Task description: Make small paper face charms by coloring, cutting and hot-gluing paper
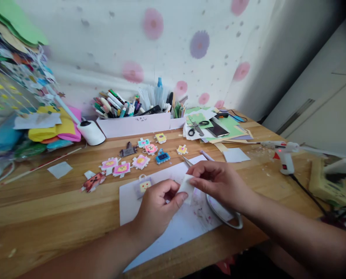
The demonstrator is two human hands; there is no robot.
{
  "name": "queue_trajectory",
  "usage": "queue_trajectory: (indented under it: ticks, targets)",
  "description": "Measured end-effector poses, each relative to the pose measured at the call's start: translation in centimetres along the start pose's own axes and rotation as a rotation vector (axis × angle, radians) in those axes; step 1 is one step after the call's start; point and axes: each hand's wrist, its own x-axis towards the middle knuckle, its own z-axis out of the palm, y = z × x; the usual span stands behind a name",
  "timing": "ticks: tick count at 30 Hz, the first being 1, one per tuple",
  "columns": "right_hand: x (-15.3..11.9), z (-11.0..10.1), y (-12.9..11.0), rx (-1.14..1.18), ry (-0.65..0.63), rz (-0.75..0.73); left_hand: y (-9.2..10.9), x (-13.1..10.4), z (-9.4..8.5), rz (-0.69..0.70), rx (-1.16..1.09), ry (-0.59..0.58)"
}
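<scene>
A small white piece of paper (186, 187) is pinched between both of my hands above a larger white sheet. My left hand (158, 207) grips its lower left side between thumb and fingers. My right hand (219, 182) pinches its upper right edge. Grey-handled scissors (224, 221) show behind and below my right hand, with their blade tips beyond my knuckles; whether that hand also holds them I cannot tell. Just past my left hand, a purple-framed paper charm (144, 186) with a smiling face lies on the white sheet (149, 248), which has coloured smudges.
Several small coloured paper figures (140, 161) lie farther back. Behind them stands a white box of pens (138, 123). Black-handled scissors (196, 128) and a phone (218, 128) rest on stacked paper. On the right are a glue gun (286, 157) and a power strip (328, 186).
</scene>
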Motion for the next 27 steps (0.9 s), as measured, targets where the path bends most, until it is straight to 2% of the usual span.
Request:
queue_trajectory:
  ticks: [3,8,11,17,22,27]
  targets:
    - [0.2,0.3,0.4,0.087,0.035,0.090,0.0,-0.1,0.1,0.026,-0.003,0.012]
    - [0.4,0.7,0.6,0.197,0.071,0.143,0.1,-0.1,0.2,-0.001,-0.009,0.008]
    - [0.4,0.8,0.6,0.212,0.098,0.149,0.4,-0.1,0.2,-0.035,-0.027,-0.009]
    - [0.5,1.0,0.2,0.230,0.104,0.150,0.7,0.0,-0.1,-0.124,-0.206,-0.127]
    - [0.6,1.3,0.5,0.269,0.093,0.152,0.5,0.1,-0.2,-0.180,-0.170,-0.108]
    - [0.6,1.4,0.5,0.293,0.113,0.146,0.6,0.2,0.0,-0.155,-0.107,-0.095]
